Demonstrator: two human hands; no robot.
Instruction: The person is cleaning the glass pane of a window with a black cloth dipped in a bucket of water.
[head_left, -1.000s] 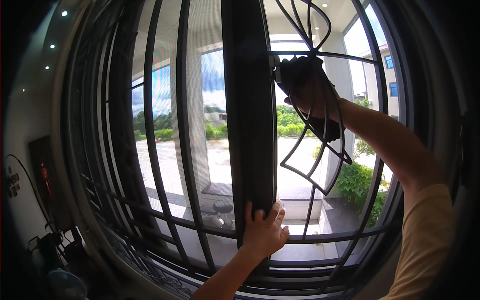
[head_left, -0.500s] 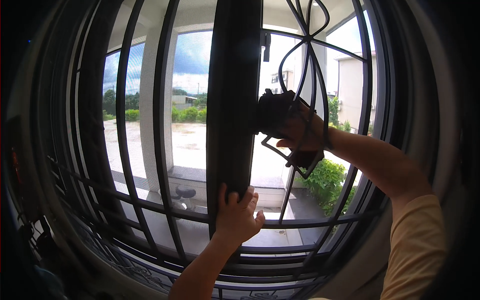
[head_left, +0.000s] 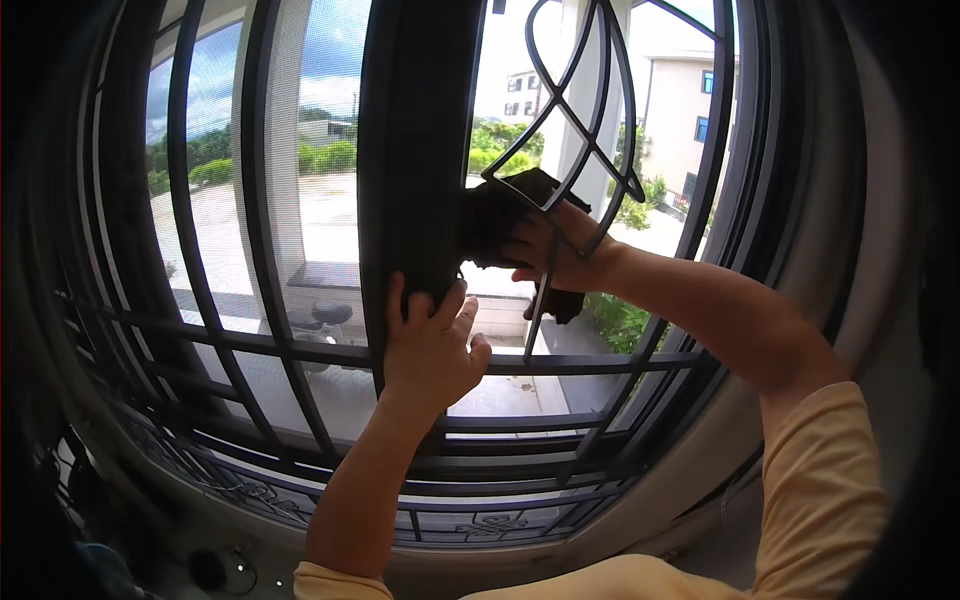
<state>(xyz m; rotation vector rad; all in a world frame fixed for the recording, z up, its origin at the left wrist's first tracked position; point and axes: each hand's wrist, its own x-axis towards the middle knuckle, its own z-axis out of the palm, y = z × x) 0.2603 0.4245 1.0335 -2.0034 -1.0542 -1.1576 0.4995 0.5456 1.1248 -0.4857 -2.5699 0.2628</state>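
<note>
My left hand [head_left: 432, 345] rests flat against the wide dark centre post [head_left: 418, 150] of a window, fingers spread upward. My right hand [head_left: 553, 250] reaches between the curved bars of the black iron grille [head_left: 590, 130] and grips a dark crumpled cloth [head_left: 497, 215], pressed to the glass pane [head_left: 520, 120] right beside the post. Part of the cloth hangs below my right hand near a slanted bar.
Black vertical and horizontal grille bars [head_left: 260, 345] span the whole window, with ornate scrollwork [head_left: 480, 525] along the bottom. Outside are a paved yard, green bushes [head_left: 620, 320] and pale buildings [head_left: 685, 110]. The room to the left is dark.
My right hand with the cloth has moved down and left along the glass toward the centre post. My left hand has slid a little higher on the post.
</note>
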